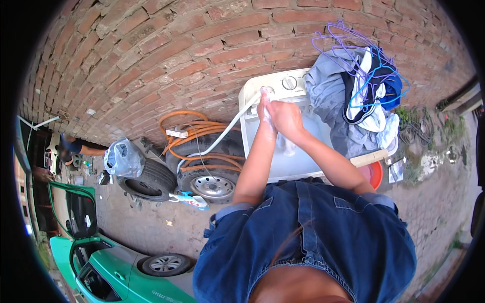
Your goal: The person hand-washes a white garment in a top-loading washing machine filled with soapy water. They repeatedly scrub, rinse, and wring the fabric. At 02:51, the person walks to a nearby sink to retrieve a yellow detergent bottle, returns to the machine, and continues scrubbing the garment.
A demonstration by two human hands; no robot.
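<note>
My left hand (263, 106) and my right hand (285, 116) are pressed together above the open tub of a cream washing machine (251, 84). Both seem closed on a wet white cloth (288, 147), whose lower end hangs below my right hand. Whitish lather coats my left hand and wrist, and the cloth's outline is partly hidden by my fingers. Cloudy, pale water (261, 161) fills the tub. Behind my hands is the control panel with a round dial (289, 83). A white hose (231, 127) reaches the panel beside my left hand.
Grey clothes (333, 72) with purple and blue hangers (373, 85) cover the machine's right side. A red basin (375, 174) stands below. Left are an orange hose (189, 128), tyres (151, 181), a plastic bag (125, 157) and a green car (113, 265). A brick wall (227, 41) rises behind.
</note>
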